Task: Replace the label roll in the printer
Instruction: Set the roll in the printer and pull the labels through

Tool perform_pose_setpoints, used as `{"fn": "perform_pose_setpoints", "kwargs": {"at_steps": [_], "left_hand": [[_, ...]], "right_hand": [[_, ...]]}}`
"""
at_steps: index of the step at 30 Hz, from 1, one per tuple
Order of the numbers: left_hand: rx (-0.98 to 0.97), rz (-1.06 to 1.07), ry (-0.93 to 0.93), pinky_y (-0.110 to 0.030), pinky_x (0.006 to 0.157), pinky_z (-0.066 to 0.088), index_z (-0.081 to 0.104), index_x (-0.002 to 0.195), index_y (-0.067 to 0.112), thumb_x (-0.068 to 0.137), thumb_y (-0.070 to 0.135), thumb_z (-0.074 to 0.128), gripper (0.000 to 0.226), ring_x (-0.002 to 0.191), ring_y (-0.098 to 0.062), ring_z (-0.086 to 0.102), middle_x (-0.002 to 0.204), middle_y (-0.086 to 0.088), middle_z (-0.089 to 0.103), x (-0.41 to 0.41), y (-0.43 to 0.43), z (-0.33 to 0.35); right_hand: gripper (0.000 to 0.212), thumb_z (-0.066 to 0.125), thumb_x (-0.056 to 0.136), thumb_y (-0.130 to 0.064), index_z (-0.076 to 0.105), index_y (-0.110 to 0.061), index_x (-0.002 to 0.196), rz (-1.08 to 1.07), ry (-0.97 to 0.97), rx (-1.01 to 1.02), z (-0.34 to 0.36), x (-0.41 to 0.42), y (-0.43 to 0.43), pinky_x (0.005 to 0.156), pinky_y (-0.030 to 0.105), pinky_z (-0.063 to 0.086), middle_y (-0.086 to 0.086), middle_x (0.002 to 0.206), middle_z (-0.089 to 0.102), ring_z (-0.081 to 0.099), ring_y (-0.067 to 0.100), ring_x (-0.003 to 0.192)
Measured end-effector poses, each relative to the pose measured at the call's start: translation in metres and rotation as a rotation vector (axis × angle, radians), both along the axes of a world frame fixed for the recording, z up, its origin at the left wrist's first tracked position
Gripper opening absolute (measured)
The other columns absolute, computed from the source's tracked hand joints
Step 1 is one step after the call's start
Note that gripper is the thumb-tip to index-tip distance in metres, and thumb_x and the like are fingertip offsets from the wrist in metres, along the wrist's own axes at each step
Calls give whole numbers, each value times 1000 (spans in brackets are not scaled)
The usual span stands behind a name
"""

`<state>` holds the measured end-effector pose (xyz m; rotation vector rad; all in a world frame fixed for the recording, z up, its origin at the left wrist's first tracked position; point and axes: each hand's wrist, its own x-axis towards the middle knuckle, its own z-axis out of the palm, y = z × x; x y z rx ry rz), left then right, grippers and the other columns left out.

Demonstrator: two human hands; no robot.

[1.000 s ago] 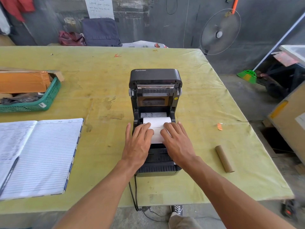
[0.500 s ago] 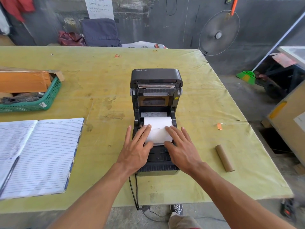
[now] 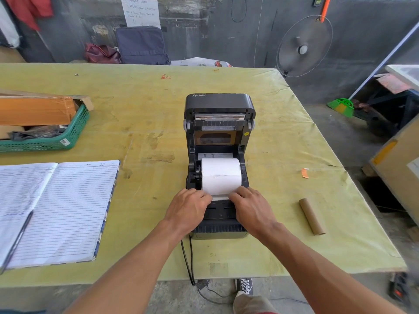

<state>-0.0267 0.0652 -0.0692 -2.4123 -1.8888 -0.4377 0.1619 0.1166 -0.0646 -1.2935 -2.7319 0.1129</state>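
Step in hand, judged: feeding leading edge of new label roll (image 3: 221, 175) forward over front of printer (image 3: 219, 214). Roll already seated in open bay, lid (image 3: 219, 105) raised upright behind it.

Left hand (image 3: 187, 209) and right hand (image 3: 252, 210) both resting on printer's front deck, one at each side of paper. Fingers (image 3: 201, 196) of left hand curled together and pressed at left corner of the loose paper edge; fingers of right hand likewise curled at right corner. Clamped on paper or merely pressing down: could not tell, fingertips hidden under knuckles.

Roll lying just beyond the fingers, between the two side guides, touching or nearly touching fingertips. White, clean, full in diameter, a faint torn or wavy seam across its face. Short strip of paper drawn out toward the fingers, lying flat between both hands.

Next move, judged: pull strip evenly past front edge, kept square between guides, then lower lid. Likely fault: skewed feed if one corner led.

Spent cardboard core (image 3: 311, 216) lying on table (image 3: 283, 137) well to right of right-hand fingers, untouched. Open notebook (image 3: 61, 209) well to left of left-hand fingers.
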Motion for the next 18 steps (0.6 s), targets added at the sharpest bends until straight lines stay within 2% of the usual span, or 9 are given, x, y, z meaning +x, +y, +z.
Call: {"fn": "perform_pose_setpoints", "kwargs": {"at_steps": [4,8,10,12,18], "left_hand": [[-59,8,-1,-31,69,45,70,92,15,94,6,50,22,73,-20,58,83,-1,69,1,2,-2],[-38,-35,-33,-30,64,41,69,82,14,94,16,52,20,66,-20,59,75,0,65,-2,2,0],[-26,-62,-34,-31,62,45,68,79,15,94,21,53,22,63,-20,59,71,0,65,-3,0,1],[-22,-91,-21,-35,60,49,69,75,14,93,23,54,25,62,-20,58,70,-1,64,-6,0,0],[-49,-96,-20,-35,68,49,73,84,13,94,27,53,26,73,-18,57,81,-1,64,-9,-1,-3]], "right_hand": [[22,56,82,6,66,-10,94,-33,-10,-5,2,-6,1,80,37,49,7,94,63,58,28,83],[15,53,83,-4,62,-15,87,-22,-50,-26,5,-7,2,83,37,45,2,84,66,56,26,81],[11,52,86,-10,58,-16,79,-3,-36,-15,5,-5,0,83,39,46,1,78,67,55,27,76],[16,51,88,-15,58,-16,73,17,-13,-3,4,-4,-3,82,40,47,1,74,66,56,27,73],[22,52,93,-19,63,-15,74,43,-10,32,1,-3,-2,81,38,46,0,78,64,56,25,77]]}}
